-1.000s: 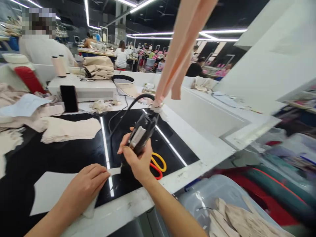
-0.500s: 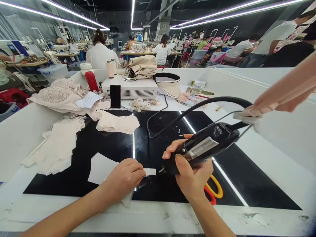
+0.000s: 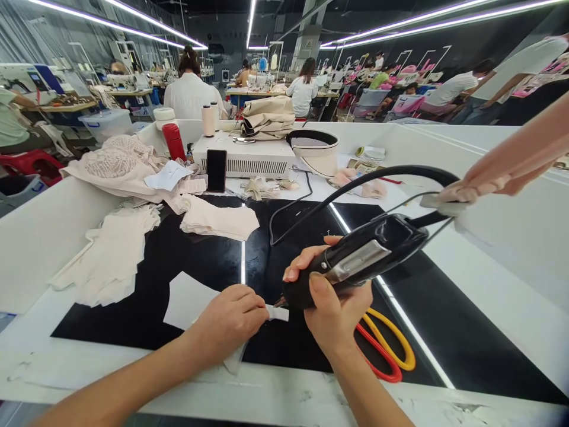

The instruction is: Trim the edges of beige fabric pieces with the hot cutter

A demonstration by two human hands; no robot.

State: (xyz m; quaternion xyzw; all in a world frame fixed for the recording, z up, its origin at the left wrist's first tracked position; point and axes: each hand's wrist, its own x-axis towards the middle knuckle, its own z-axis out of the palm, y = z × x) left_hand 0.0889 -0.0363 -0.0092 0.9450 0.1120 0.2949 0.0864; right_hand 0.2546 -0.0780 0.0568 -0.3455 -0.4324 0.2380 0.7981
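Observation:
My left hand (image 3: pixel 237 317) is closed, pinching a small white strip (image 3: pixel 279 313) whose free end sticks out past the fingertips. My right hand (image 3: pixel 335 302) wraps round a black handheld corded tool (image 3: pixel 364 252) with a silver lever along its body. The tool's thin pointed metal tip (image 3: pixel 281 302) is at the strip, right beside my left fingers. Under and behind my left wrist lies a white flat piece (image 3: pixel 189 299), partly covered. Below my right hand, the yellow and red handles of scissors (image 3: pixel 386 347) show; their blades are hidden.
Pale fabric pieces (image 3: pixel 111 255) and a stack of beige pieces (image 3: pixel 217 218) lie left on the black mat (image 3: pixel 160 261). A phone (image 3: pixel 216 171) leans on a white box (image 3: pixel 249 151). The tool's cable (image 3: pixel 377 173) arches to a pinkish band (image 3: pixel 507 154). People work behind.
My right hand has brought the tool slightly left, so its tip now overlaps the strip. More of the scissor handles shows. The whole view has shifted slightly.

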